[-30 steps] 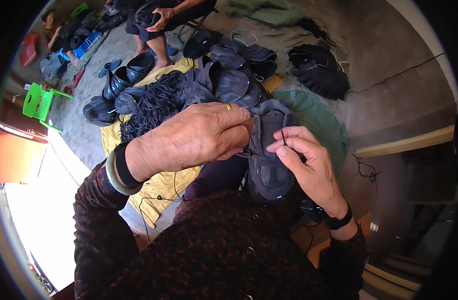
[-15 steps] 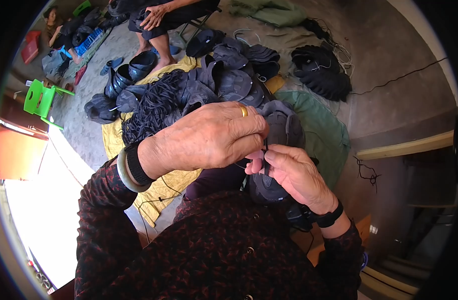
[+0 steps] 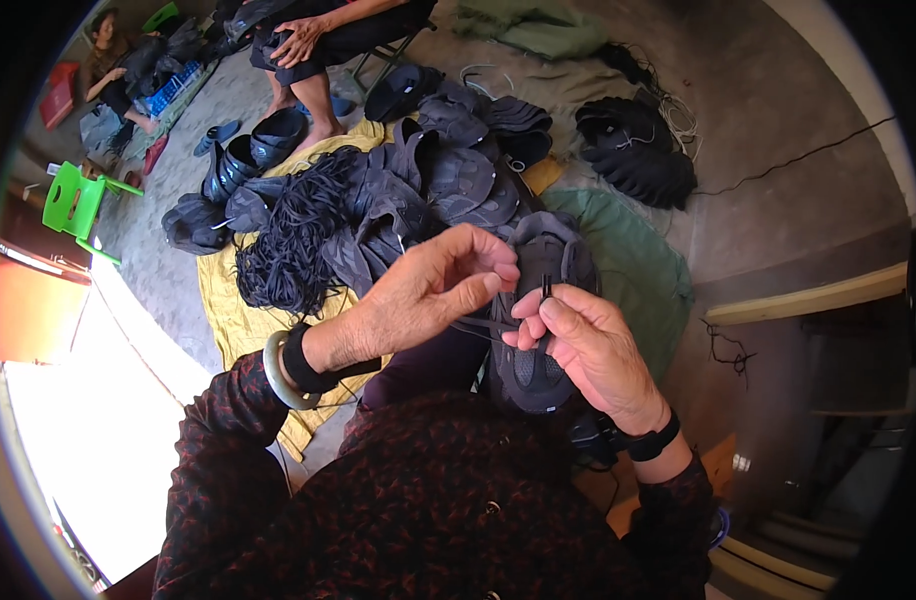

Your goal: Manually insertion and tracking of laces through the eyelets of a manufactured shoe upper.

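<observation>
A black shoe (image 3: pixel 543 375) stands toe toward me below my hands, its opening on the far side. My right hand (image 3: pixel 598 345) pinches a black shoelace (image 3: pixel 547 288) between thumb and fingers, and its narrow ends stick up above the grip. More of the lace passes under the left hand toward the right one. My left hand (image 3: pixel 418 295) hovers just left of the lace ends, fingers loosely curled, with nothing visible between thumb and fingertips. Behind the hands lie a heap of dark shoes (image 3: pixel 463 180) and a tangled bundle of black laces (image 3: pixel 298 235).
Yellow sheeting (image 3: pixel 218 300) and a green sheet (image 3: pixel 643 260) lie under the heap. More dark shoes (image 3: pixel 638 150) are at the far right. One person (image 3: pixel 318 50) sits beyond the heap, another (image 3: pixel 108 65) at the far left. A green chair (image 3: pixel 73 200) stands at left.
My left hand has drawn back leftward and loosened its pinch near the lace. The right hand keeps hold of the lace, whose ends now show above its fingers.
</observation>
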Action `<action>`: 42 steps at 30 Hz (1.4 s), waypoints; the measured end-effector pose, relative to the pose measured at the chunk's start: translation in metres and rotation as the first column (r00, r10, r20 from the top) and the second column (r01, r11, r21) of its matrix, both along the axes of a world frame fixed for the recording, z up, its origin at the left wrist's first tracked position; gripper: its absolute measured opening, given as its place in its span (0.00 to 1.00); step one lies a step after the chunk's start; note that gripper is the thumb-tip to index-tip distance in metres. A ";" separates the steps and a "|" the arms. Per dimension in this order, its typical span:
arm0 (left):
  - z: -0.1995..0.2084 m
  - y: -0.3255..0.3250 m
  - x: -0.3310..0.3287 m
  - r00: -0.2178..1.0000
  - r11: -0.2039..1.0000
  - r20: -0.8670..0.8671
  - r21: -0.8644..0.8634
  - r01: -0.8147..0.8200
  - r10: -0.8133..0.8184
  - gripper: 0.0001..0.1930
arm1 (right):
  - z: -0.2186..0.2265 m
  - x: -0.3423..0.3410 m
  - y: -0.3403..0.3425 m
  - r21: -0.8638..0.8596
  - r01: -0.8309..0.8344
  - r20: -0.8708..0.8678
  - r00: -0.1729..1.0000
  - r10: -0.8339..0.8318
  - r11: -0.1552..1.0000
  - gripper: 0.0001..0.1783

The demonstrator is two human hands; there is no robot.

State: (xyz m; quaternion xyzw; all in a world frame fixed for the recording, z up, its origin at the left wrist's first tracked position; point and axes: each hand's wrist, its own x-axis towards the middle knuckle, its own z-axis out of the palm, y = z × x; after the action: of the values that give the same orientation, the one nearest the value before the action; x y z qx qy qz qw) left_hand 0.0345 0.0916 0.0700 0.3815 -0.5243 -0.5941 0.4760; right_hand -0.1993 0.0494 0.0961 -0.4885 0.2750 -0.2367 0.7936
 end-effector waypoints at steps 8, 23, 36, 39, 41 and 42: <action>0.001 -0.018 -0.028 0.969 0.968 -0.089 -0.122 0.218 -0.230 0.29 | 0.028 -0.001 -0.019 -0.326 0.157 0.070 0.987 -0.142 0.932 0.15; 0.017 -0.051 -0.070 0.906 0.976 -0.371 -0.158 0.153 -0.202 0.22 | 0.061 -0.005 -0.036 -0.371 0.177 -0.197 0.944 -0.264 0.911 0.15; -0.062 0.017 -0.003 0.926 0.891 -0.169 0.259 0.372 -0.338 0.22 | 0.063 -0.161 -0.168 -0.129 0.659 0.150 0.752 -0.642 0.741 0.14; -0.061 0.028 0.012 0.921 0.881 0.034 0.306 0.360 -0.388 0.24 | 0.052 -0.196 -0.201 -0.104 0.754 0.061 0.655 -0.753 0.648 0.13; -0.049 0.025 0.018 0.902 0.867 0.062 0.311 0.389 -0.428 0.24 | 0.045 -0.212 -0.216 -0.119 0.784 0.025 0.615 -0.788 0.609 0.13; -0.043 0.022 0.021 0.882 0.854 0.090 0.314 0.415 -0.462 0.24 | 0.041 -0.216 -0.223 -0.139 0.808 -0.009 0.577 -0.817 0.572 0.12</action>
State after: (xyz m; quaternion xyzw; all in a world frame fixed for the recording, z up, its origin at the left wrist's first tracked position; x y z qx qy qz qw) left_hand 0.0551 0.1138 0.0272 0.3633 -0.5432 -0.7233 0.2232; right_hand -0.4157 -0.1736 0.1368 -0.3628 0.4819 -0.5726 0.5552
